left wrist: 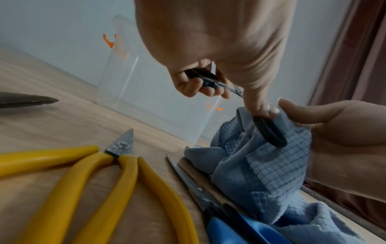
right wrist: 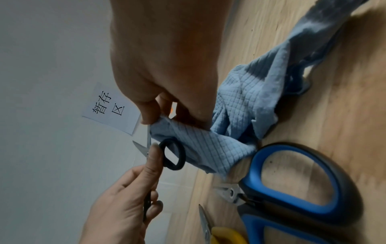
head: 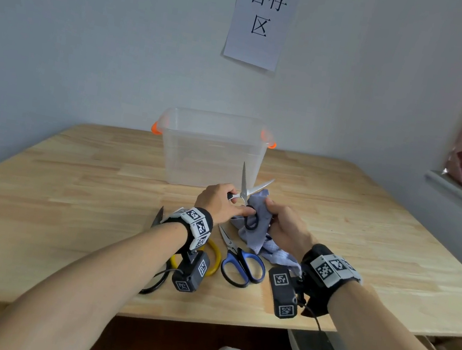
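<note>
My left hand (head: 220,203) grips a pair of black-handled scissors (head: 247,191) above the table, blades spread apart and pointing up. The fingers curl round one handle, and the thumb (left wrist: 260,105) presses on the other black loop (left wrist: 269,130). My right hand (head: 284,224) pinches a blue-grey waffle cloth (head: 260,209) and holds it against that loop (right wrist: 172,154). The rest of the cloth (right wrist: 261,92) trails down onto the wooden table (head: 366,226). The blades (right wrist: 144,147) are bare, away from the cloth.
A clear plastic bin (head: 213,147) with orange latches stands just behind the hands. Blue-handled scissors (head: 241,262), a yellow-handled cutter (left wrist: 104,173) and a dark blade (left wrist: 27,99) lie near the front edge. A paper sign (head: 263,13) hangs on the wall.
</note>
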{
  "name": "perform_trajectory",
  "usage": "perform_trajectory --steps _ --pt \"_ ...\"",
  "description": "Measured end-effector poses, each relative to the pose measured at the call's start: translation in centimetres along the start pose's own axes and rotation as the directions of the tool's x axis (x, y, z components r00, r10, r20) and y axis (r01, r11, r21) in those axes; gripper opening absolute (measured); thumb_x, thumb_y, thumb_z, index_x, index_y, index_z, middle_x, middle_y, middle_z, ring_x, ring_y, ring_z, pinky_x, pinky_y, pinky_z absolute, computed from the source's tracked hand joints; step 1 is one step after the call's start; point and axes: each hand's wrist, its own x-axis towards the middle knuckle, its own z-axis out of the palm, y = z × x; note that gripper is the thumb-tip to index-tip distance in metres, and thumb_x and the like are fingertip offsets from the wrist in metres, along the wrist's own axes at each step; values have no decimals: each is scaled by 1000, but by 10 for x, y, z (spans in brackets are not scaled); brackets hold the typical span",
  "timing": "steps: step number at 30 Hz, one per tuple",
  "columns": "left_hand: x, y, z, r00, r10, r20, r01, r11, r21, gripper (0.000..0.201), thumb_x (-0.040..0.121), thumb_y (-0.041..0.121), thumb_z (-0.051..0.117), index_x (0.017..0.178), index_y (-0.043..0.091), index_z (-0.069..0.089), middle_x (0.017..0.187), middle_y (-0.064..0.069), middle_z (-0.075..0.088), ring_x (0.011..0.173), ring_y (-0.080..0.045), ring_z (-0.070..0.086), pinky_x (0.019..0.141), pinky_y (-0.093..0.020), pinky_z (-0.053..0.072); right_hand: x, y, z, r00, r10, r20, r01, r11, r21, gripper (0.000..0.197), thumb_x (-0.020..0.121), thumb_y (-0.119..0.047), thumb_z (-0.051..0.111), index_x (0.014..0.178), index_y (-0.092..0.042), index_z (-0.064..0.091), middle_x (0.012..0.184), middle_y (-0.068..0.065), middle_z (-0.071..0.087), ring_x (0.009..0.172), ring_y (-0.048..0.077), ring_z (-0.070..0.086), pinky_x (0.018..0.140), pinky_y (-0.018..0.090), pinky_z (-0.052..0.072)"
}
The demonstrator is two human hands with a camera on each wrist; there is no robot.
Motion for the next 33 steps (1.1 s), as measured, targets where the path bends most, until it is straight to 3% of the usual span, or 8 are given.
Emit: perform_trajectory --steps 2,7,12,18,22,25,29,33 --pt "-1 1 -1 1000 7 4 -7 1000 17 49 65 50 86 82 12 61 72 6 58 68 -17 53 64 -29 44 -1 0 0 1000 5 -21 -4 1000 23 30 105 -17 38 99 3 60 84 16 67 73 23 68 65 31 57" --pt "-3 4 -3 1000 7 22 -8 998 63 53 67 53 85 92 10 64 83 0 64 77 -21 59 70 -32 49 -3 1 0 1000 -22 22 20 995 99 26 105 -9 36 107 -2 61 101 15 66 95 24 63 80 31 54" --pt "-3 4 -2 999 3 45 -5 998 56 56 64 53 86 97 12 67 90 1 66 84 -21 63 75 -35 52 -1 5 4 996 -62 58 58 996 64 20 101 -3 45 107 -1 64 101 17 69 90 27 67 86 36 57" --pt "-5 3 0 998 4 66 -7 999 47 53 62 52 87 92 13 68 88 -3 68 82 -23 63 71 -36 51 6 13 8 993 -108 -50 106 993 -48 11 97 -10 57 93 -4 66 87 14 68 74 23 65 74 34 58" --pt "-5 4 2 997 14 70 -15 1000 19 49 62 53 87 85 15 67 77 2 63 70 -17 55 61 -29 43 8 15 11 989 -137 -63 132 988 -84 14 97 -14 59 100 -1 64 92 15 69 75 21 68 69 30 59" --pt "-5 5 3 995 24 93 -25 1000 12 47 62 54 86 87 18 69 80 3 66 74 -17 59 63 -31 46 5 13 14 992 -116 -40 116 993 -8 22 100 -17 55 107 2 64 93 16 72 77 23 72 66 30 59" --pt "-3 3 7 994 25 103 -25 1000 0 53 60 57 86 90 17 71 88 -2 72 84 -22 66 76 -41 54 5 12 15 995 -94 -24 93 995 -22 31 101 -21 53 112 6 64 101 21 72 85 27 72 74 34 61" --pt "-2 -1 10 994 32 103 -30 999 -15 50 59 59 86 80 17 67 78 -2 68 73 -24 61 66 -38 50 5 12 13 998 -59 16 59 998 -31 34 103 -22 48 108 6 66 104 23 71 90 29 71 82 36 59"
